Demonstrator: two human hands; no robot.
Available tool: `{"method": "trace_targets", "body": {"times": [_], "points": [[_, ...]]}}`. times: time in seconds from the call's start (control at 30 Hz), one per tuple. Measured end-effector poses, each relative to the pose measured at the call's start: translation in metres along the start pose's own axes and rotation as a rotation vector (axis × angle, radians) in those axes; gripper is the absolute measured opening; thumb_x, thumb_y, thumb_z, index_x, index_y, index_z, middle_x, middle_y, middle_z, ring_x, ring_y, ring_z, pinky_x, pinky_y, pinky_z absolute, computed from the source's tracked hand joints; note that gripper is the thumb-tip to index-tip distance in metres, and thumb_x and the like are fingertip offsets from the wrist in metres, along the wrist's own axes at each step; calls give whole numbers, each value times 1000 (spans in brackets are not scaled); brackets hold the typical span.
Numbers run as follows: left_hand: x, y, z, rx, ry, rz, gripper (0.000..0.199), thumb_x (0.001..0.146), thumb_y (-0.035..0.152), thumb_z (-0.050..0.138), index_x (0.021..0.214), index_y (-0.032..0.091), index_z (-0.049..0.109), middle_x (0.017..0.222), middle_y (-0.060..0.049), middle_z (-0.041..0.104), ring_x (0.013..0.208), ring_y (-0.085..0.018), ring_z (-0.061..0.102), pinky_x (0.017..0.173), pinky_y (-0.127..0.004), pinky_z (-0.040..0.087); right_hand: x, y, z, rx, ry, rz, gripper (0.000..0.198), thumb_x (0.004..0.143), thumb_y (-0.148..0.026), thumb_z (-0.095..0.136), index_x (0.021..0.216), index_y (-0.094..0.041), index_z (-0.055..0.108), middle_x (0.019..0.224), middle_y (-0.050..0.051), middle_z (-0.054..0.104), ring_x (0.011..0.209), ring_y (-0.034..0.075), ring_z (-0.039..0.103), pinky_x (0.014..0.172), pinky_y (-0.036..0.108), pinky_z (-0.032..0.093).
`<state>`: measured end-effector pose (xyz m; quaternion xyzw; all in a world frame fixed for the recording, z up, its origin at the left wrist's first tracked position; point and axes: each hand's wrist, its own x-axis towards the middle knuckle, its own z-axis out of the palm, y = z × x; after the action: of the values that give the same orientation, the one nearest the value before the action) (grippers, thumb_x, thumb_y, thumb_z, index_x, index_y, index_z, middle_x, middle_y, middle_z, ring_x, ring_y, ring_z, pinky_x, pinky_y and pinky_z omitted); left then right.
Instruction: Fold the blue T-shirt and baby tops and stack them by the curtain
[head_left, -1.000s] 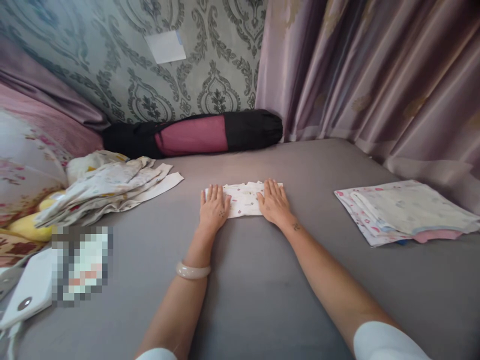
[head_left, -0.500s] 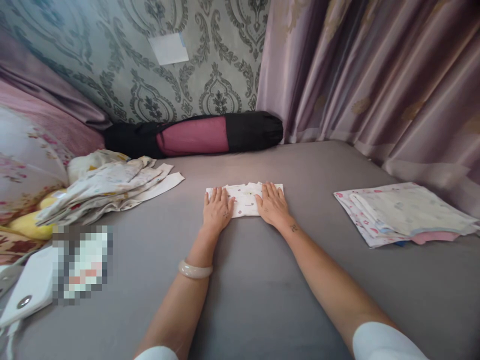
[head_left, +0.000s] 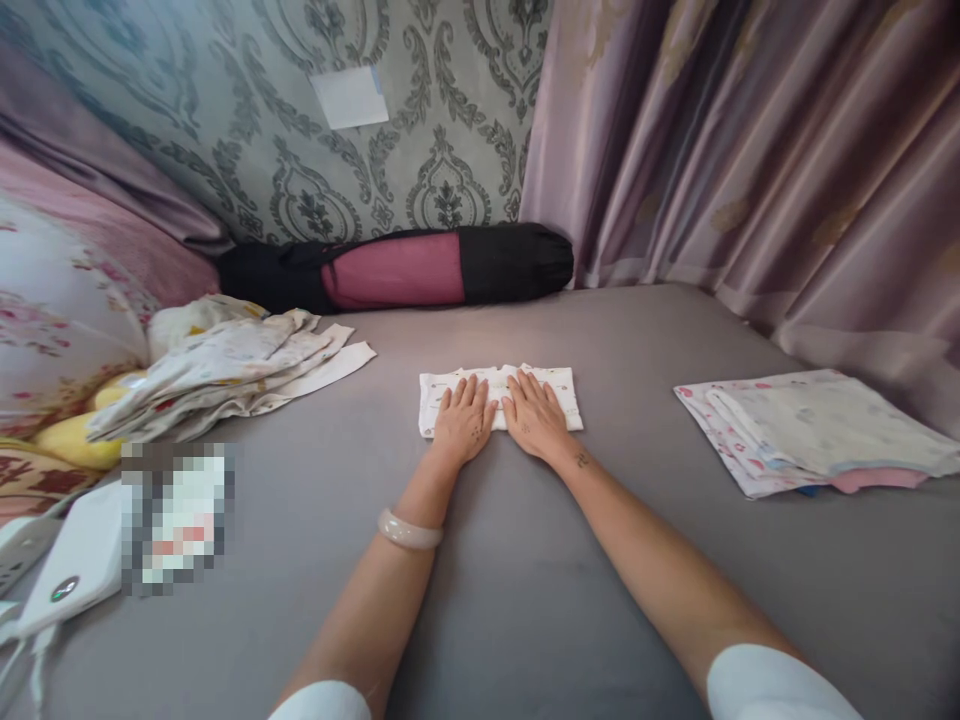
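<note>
A small white printed garment (head_left: 429, 405), folded into a flat rectangle, lies on the grey bed sheet (head_left: 525, 560). My left hand (head_left: 465, 418) rests flat on its left half, fingers stretched out and pointing away from me. On the right half, my right hand (head_left: 534, 412) also lies flat with its fingers extended. The two thumbs are close together near the middle of the cloth. Parts of the garment under both palms are hidden.
To the right lies a stack of folded clothes (head_left: 832, 420). Rumpled clothes (head_left: 232, 365) are heaped at the left, beside a floral pillow (head_left: 60, 290). A white power bank (head_left: 82, 555) with cables sits front left. A black and pink long bag (head_left: 397, 268) lies along the wall.
My hands have slid inward from the garment's outer parts toward its middle, uncovering both ends. The view has shifted slightly.
</note>
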<state>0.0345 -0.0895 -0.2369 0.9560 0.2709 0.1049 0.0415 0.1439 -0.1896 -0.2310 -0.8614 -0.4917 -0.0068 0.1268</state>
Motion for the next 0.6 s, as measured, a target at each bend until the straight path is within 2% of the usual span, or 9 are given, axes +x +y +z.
{"method": "trace_targets", "body": {"times": [0.1,0.17,0.27,0.37,0.47,0.6], "points": [[2,-1,-3,-65,16,-5,52,98,40,29,141,15,45,151,-13,38,141,-28,33,115,-49,25,1,-2,-4,-6,-25,6,57,99,-35,24,147,-8,36,155,14,30,143,26,24,116,44,15],[5,-3,-6,-175,64,-40,51,99,39,29,137,13,48,146,-14,45,137,-26,39,114,-45,30,4,-7,-9,-2,-54,21,56,99,-35,24,146,-7,37,155,15,30,143,27,24,116,46,16],[9,-13,-13,-399,229,-167,49,100,36,24,131,11,52,134,-14,58,126,-21,52,107,-35,40,9,-22,-15,16,-56,11,56,99,-34,23,146,-6,37,154,15,30,144,27,23,116,47,15],[10,-28,-21,-536,396,-308,48,99,36,24,126,11,54,127,-14,62,120,-20,56,103,-33,43,14,-40,-14,47,-33,-42,57,99,-36,22,147,-8,35,155,15,29,144,27,21,116,47,14],[9,-45,-25,-603,471,-425,45,98,36,26,120,12,57,122,-14,64,116,-21,58,101,-34,44,16,-51,-5,53,-23,-52,57,99,-37,24,145,-7,37,154,16,30,144,28,22,116,48,14],[10,-66,-20,-740,530,-580,41,97,36,26,108,16,60,111,-12,68,106,-21,62,94,-34,47,15,-51,6,29,-3,-42,56,97,-35,29,144,-5,39,153,16,33,143,28,23,116,48,12]]}}
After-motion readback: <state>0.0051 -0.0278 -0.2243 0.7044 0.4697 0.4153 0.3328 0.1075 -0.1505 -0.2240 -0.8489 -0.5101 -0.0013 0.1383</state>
